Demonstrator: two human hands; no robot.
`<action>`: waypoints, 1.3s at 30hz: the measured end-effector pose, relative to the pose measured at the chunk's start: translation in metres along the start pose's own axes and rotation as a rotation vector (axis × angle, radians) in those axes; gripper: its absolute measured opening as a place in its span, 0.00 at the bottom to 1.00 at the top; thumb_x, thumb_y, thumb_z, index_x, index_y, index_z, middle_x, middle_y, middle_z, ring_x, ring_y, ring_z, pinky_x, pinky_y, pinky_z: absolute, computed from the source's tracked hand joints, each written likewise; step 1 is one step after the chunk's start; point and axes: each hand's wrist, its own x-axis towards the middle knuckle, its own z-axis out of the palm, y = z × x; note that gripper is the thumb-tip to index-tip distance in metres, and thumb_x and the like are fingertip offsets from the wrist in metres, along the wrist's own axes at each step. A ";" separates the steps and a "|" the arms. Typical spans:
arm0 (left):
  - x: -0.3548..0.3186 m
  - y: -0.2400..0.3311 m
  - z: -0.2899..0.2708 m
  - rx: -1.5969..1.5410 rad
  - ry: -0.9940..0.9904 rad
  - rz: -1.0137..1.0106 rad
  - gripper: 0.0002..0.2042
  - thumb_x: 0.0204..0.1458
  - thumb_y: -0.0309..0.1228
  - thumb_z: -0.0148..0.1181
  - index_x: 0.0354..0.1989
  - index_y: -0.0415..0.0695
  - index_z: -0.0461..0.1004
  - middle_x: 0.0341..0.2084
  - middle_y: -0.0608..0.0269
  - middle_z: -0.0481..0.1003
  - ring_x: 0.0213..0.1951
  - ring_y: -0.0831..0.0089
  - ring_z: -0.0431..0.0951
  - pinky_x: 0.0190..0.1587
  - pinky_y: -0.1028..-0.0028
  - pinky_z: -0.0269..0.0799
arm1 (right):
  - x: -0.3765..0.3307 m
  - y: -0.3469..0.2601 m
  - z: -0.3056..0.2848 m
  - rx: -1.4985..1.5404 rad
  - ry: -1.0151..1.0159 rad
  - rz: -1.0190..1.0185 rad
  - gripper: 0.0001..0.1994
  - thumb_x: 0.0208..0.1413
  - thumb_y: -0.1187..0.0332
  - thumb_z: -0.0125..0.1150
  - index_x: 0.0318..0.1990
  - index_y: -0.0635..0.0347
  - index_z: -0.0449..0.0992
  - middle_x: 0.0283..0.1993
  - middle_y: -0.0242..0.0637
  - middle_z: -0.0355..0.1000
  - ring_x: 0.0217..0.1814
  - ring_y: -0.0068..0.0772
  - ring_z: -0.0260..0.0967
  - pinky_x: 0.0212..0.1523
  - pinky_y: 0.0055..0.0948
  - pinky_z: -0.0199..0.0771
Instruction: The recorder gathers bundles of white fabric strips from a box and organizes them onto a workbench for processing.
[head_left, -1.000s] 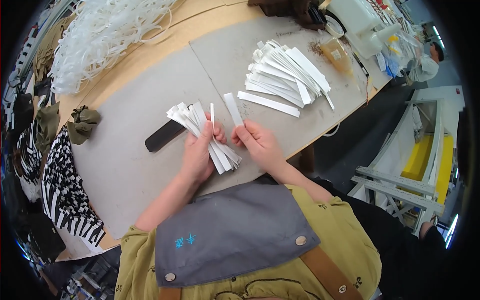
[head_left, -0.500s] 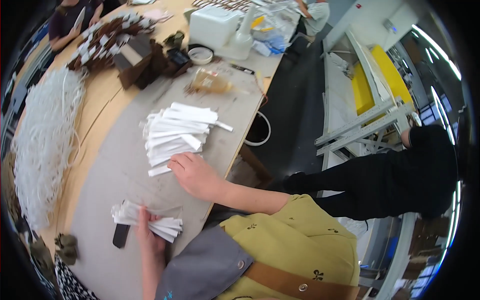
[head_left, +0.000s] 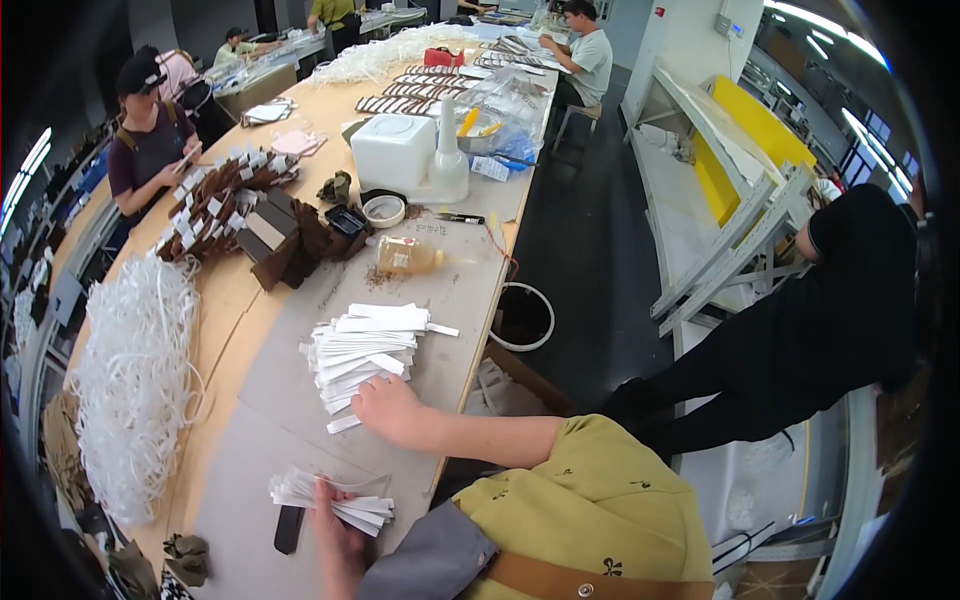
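A fanned bundle of flat white strips (head_left: 362, 512) is gripped in my left hand (head_left: 337, 530), thumb on top, close to the table's near edge. Just beyond it lies a loose pile of similar white strips (head_left: 365, 345). My right hand (head_left: 392, 408) is at the pile's near right end, fingers curled and pressed together on the strip ends; its fingertips are partly hidden. A flat black object (head_left: 289, 530) lies beside the bundle, partly covered by it.
Left of me is a heap of white cords (head_left: 135, 380). Farther off are brown tagged pieces (head_left: 225, 200), a tape roll (head_left: 384, 209), a bottle of amber liquid (head_left: 408, 256) and a white jug (head_left: 390, 155). A person in black (head_left: 820, 300) stands at right; a bin (head_left: 523, 318) is below the edge.
My view has tilted up, so the table sits lower in the picture and more of the far room shows. Both hands keep their places at the bundle and the pile.
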 end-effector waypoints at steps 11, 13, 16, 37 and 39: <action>0.002 -0.003 0.003 0.003 -0.024 0.016 0.09 0.56 0.36 0.57 0.39 0.45 0.68 0.21 0.73 0.63 0.24 0.84 0.63 0.32 0.78 0.68 | -0.001 0.002 0.007 0.133 -0.067 0.144 0.09 0.46 0.71 0.54 0.36 0.61 0.73 0.38 0.41 0.72 0.44 0.40 0.69 0.41 0.40 0.71; 0.002 -0.004 -0.003 0.008 -0.030 0.023 0.09 0.56 0.36 0.57 0.39 0.45 0.68 0.22 0.73 0.63 0.24 0.84 0.63 0.32 0.79 0.68 | -0.004 -0.001 0.003 0.164 -0.033 0.137 0.10 0.45 0.72 0.55 0.37 0.62 0.72 0.39 0.43 0.71 0.45 0.41 0.69 0.41 0.41 0.71; -0.002 -0.003 -0.002 -0.017 -0.048 0.034 0.08 0.58 0.36 0.55 0.39 0.46 0.68 0.24 0.72 0.65 0.26 0.82 0.65 0.33 0.76 0.69 | -0.013 -0.009 -0.002 0.150 0.011 0.105 0.10 0.46 0.72 0.54 0.38 0.61 0.71 0.40 0.42 0.71 0.45 0.40 0.70 0.39 0.41 0.71; -0.001 0.004 -0.005 -0.126 -0.161 -0.012 0.11 0.55 0.33 0.59 0.40 0.47 0.63 0.23 0.70 0.64 0.28 0.79 0.65 0.37 0.75 0.64 | -0.027 -0.053 -0.016 1.872 -0.599 0.456 0.09 0.64 0.60 0.47 0.37 0.56 0.65 0.25 0.23 0.59 0.18 0.08 0.46 0.18 0.11 0.46; -0.001 0.004 -0.005 -0.118 -0.132 -0.024 0.11 0.54 0.33 0.59 0.40 0.47 0.64 0.23 0.70 0.65 0.29 0.79 0.65 0.37 0.75 0.64 | -0.028 -0.057 -0.018 1.876 -0.602 0.454 0.10 0.64 0.60 0.47 0.36 0.56 0.65 0.25 0.23 0.59 0.18 0.08 0.45 0.18 0.11 0.46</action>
